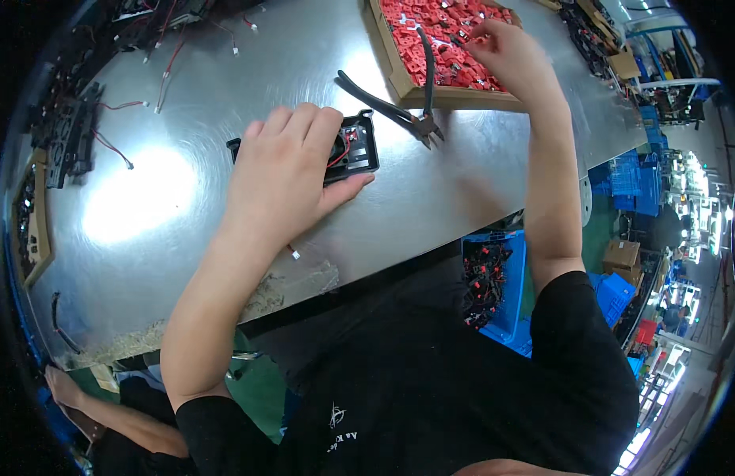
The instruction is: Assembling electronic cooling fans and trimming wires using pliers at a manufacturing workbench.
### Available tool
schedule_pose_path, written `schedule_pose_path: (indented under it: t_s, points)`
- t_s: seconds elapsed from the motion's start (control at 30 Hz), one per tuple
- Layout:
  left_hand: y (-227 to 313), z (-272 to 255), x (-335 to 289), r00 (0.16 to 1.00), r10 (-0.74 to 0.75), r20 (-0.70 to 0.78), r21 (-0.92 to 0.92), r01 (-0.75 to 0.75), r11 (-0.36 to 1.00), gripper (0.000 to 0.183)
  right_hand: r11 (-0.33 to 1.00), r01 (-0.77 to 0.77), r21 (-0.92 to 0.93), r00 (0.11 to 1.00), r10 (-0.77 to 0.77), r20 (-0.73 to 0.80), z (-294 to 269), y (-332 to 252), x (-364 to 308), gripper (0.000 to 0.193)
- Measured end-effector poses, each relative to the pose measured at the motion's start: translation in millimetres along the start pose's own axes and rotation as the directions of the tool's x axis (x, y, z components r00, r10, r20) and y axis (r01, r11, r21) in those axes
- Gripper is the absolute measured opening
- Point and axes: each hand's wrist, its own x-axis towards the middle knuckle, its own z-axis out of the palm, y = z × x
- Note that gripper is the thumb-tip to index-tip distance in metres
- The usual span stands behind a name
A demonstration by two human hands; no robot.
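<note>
My left hand (284, 170) lies flat over a black square fan unit (358, 147) with red and black wires, pressing it onto the shiny metal table (185, 190). My right hand (506, 47) reaches into a shallow wooden tray (399, 75) full of small red plastic parts (431, 32), its fingertips pinched among them; whether they grip one I cannot tell. Black-handled cutting pliers (415, 103) rest between the two hands, partly on the tray's edge, untouched.
Several black fan units with red wires (70, 135) lie along the table's left and far edges. A blue bin of black and red parts (490, 282) sits below the table's near edge. Another person's arm (97, 412) shows at lower left. Blue crates (629, 178) stand at right.
</note>
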Motion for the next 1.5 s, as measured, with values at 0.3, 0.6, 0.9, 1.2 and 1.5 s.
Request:
schedule_pose_path:
  t_s: [0.3, 0.6, 0.9, 1.2, 1.5]
  points:
    - [-3, 1, -3, 1.0, 0.019, -0.022, 0.001, -0.019, 1.0, 0.056, 0.979, 0.184, -0.082, 0.936, -0.149, 0.319, 23, 0, 31, 0.023]
    - [-4, 2, -3, 0.999, 0.031, -0.034, 0.004, -0.031, 1.0, 0.056, 0.967, 0.19, -0.168, 0.925, -0.119, 0.361, 22, 3, 50, 0.023]
    - [-4, 5, -3, 0.997, 0.04, -0.058, 0.02, -0.039, 0.999, 0.056, 0.986, 0.135, -0.095, 0.931, -0.094, 0.352, 36, 24, 46, 0.023]
    - [-9, 4, -8, 0.999, 0.024, -0.045, 0.015, -0.023, 1.0, 0.058, 0.777, -0.23, 0.586, 0.867, -0.11, 0.486, -20, -51, -62, 0.016]
    - [-8, 7, -3, 0.996, 0.05, -0.07, 0.018, -0.049, 0.999, 0.055, 0.772, -0.426, 0.472, 0.855, 0.173, 0.489, 2, -59, -148, 0.012]
